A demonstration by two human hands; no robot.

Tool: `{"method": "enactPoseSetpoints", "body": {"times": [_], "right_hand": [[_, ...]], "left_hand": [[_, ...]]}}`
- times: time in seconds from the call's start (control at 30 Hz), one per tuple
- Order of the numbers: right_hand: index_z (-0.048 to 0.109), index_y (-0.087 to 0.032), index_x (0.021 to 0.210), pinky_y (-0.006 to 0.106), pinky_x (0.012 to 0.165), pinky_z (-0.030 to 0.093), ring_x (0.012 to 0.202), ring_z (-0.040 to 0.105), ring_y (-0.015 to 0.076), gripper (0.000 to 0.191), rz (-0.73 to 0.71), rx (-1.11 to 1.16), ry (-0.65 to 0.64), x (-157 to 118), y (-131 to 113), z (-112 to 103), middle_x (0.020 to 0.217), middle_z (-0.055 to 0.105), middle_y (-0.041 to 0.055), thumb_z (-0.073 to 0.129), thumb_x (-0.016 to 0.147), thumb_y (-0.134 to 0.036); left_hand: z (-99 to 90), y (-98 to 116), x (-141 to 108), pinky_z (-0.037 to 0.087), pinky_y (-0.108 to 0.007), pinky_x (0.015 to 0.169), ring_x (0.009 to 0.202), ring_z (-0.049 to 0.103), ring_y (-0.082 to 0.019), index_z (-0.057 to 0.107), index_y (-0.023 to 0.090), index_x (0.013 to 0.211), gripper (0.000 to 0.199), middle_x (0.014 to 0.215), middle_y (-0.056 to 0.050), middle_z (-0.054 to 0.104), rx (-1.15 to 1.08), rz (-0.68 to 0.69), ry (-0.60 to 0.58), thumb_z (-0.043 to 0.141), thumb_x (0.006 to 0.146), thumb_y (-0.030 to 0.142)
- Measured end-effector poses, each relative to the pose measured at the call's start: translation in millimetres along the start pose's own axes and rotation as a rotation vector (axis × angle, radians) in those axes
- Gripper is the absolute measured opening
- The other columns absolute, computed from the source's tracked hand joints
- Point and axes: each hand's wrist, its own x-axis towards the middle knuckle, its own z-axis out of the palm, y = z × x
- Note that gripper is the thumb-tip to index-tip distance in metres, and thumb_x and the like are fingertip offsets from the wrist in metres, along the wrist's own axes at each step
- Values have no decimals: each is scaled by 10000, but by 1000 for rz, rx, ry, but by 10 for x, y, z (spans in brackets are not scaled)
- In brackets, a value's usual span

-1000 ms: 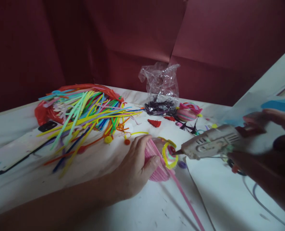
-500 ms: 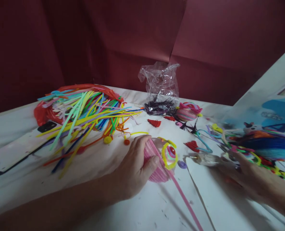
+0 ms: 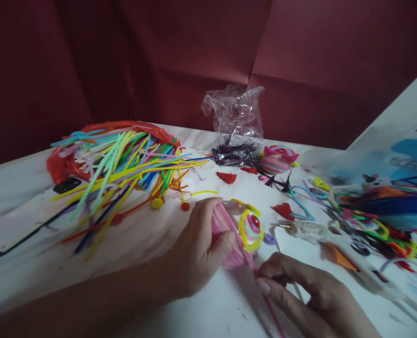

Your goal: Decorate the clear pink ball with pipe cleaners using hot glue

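Note:
My left hand (image 3: 204,249) is closed around a ball wrapped in pink pipe cleaner (image 3: 234,256), its thumb pressed over the pink rows. On the ball's right side sits a coiled eye (image 3: 253,228) with a yellow rim and a red centre. Part of the ball is bare and see-through. A loose pink strand (image 3: 272,312) runs down from the ball, and my right hand (image 3: 299,293) pinches it between thumb and finger close to the ball. Just beyond the ball lies a small purple coil (image 3: 269,239).
A glue gun (image 3: 338,253) with an orange trigger lies at right, its cord trailing. Many coloured pipe cleaners (image 3: 131,164) spill from a red bag at left, over a phone (image 3: 28,216). Behind are a clear plastic bag (image 3: 236,117), red pieces (image 3: 226,177) and a finished-looking pink ball (image 3: 276,162).
My right hand has moved left from beside the glue gun to the loose pink strand and now pinches it. My left hand keeps its hold on the ball.

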Motion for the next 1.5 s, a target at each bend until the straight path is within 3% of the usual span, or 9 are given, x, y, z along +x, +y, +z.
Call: {"method": "enactPoseSetpoints", "body": {"times": [0.17,0.27,0.4,0.53,0.63,0.8,1.13,1.37,1.5], "right_hand": [[611,-230,817,214,532,456,593,557,144,338,70,-10,40,31,47,46,682,621,7,519,856,-553],[596,-208,755,209,513,415,566,490,131,427,147,175,-11,29,21,86,622,554,11,445,890,-584],[547,-173,663,196,449,281,515,302,90,517,272,451,-37,45,13,103,576,392,-18,504,832,-659],[539,-162,631,199,447,225,522,246,82,519,317,543,-4,74,44,101,564,342,-29,569,796,-653],[551,-172,606,197,462,288,521,300,89,470,252,514,79,68,60,85,558,381,-24,587,817,-590],[567,-196,623,221,637,429,679,488,140,382,147,442,149,63,77,80,696,549,8,579,851,-502],[517,-185,589,257,628,384,660,438,148,441,227,392,183,128,33,133,657,494,3,580,804,-566],[517,-187,598,267,678,380,727,474,154,419,172,420,154,117,11,168,719,522,2,569,841,-524],[520,-188,616,281,737,383,767,492,160,409,176,425,141,104,-10,180,749,537,3,550,860,-515]], "left_hand": [[-1,-4,-2,321,-507,1090,1271,408,-293,359,153,1271,423,1343,-180,445,-1,3,-3,434,873,277],[2,-6,4,329,-513,1078,1258,418,-294,360,169,1265,412,1337,-176,452,-4,16,-6,437,877,286],[29,-63,0,343,-512,1063,1242,431,-295,356,167,1284,432,1336,-171,460,-25,54,-4,438,881,301],[59,-135,-13,363,-489,1047,1218,449,-283,365,192,1282,420,1320,-143,474,-41,107,24,452,885,298],[65,-144,-12,360,-480,1049,1211,452,-279,367,180,1282,425,1308,-144,472,-33,107,18,456,884,299],[64,-125,-11,361,-476,1047,1212,455,-279,376,188,1267,416,1305,-140,478,-53,104,7,467,872,281],[-33,49,32,400,-470,999,1127,515,-257,391,168,1190,365,1253,-144,517,-110,4,-73,453,836,232],[-6,53,52,449,-480,923,1026,568,-266,385,191,1157,422,1141,-109,578,-187,-135,-45,545,771,249],[28,25,46,461,-451,905,1010,588,-249,409,199,1121,374,1128,-90,601,-244,-103,-4,536,770,183]]}}
